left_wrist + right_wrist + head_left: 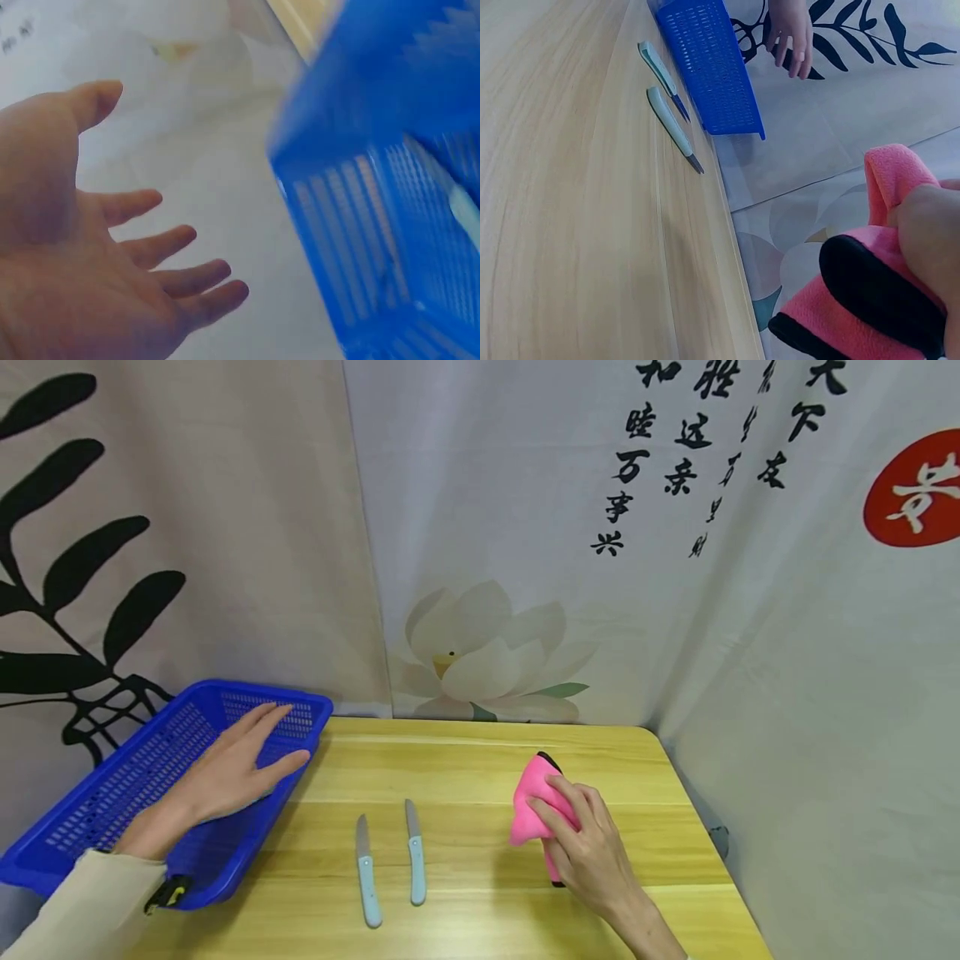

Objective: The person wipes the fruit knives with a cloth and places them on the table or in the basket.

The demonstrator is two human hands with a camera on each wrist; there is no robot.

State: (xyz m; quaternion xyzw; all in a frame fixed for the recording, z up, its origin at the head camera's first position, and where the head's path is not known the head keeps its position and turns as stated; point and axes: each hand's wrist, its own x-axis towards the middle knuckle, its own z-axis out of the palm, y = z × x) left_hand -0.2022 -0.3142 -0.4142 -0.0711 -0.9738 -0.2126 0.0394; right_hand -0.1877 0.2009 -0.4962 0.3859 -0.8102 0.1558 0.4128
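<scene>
My left hand [225, 768] is held over the blue plastic basket [67, 835], fingers extended and thumb spread, with nothing in it. In the left wrist view a knife [465, 214] with a pale handle lies inside the basket. On the right, my right hand [600, 860] grips a bunched pink cloth [531, 797] with black edging, held above the table. Between the hands, two knives with light blue handles lie on the wood: a left knife [367, 877] and a right knife [416, 860]. Their blades point toward the back edge.
The light wooden table [480, 760] backs onto a white curtain [510, 510] printed with a lotus and writing. More curtain hangs along the right side. The basket stands at the table's left, its near corner by my left sleeve [97, 902].
</scene>
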